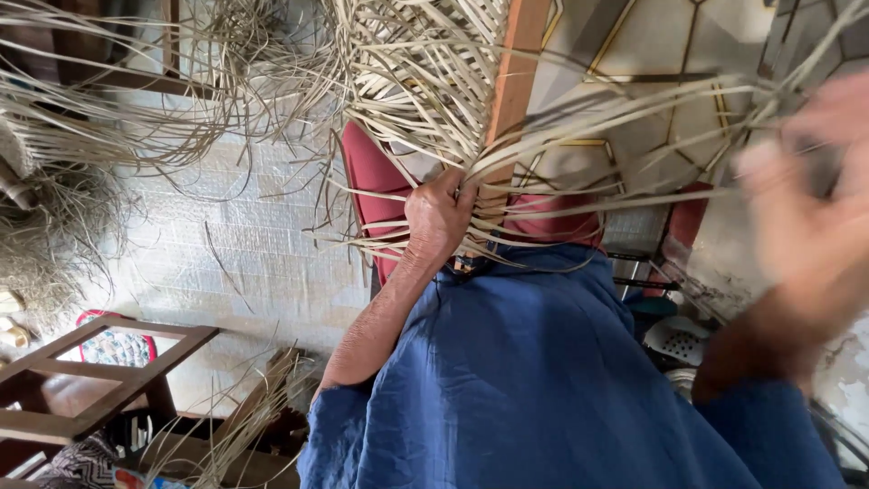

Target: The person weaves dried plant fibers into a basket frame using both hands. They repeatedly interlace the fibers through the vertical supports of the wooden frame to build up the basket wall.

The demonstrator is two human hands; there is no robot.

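My left hand [439, 220] presses on a partly woven mat of pale flat straw strips [425, 86], gripping the strips where the weave ends at my lap. A wooden bar [514, 81] runs along the mat's edge. My right hand [810, 195] is raised at the right, blurred, with long loose strips [634, 109] stretching from the weave toward its fingers; whether it grips them is unclear. I wear a blue garment [525, 380].
Loose straw bundles [72, 154] lie over the tiled floor at the left. A wooden frame stool [100, 371] stands at the lower left. A red cushion [371, 177] sits under the weave. A white perforated object [679, 340] lies at the right.
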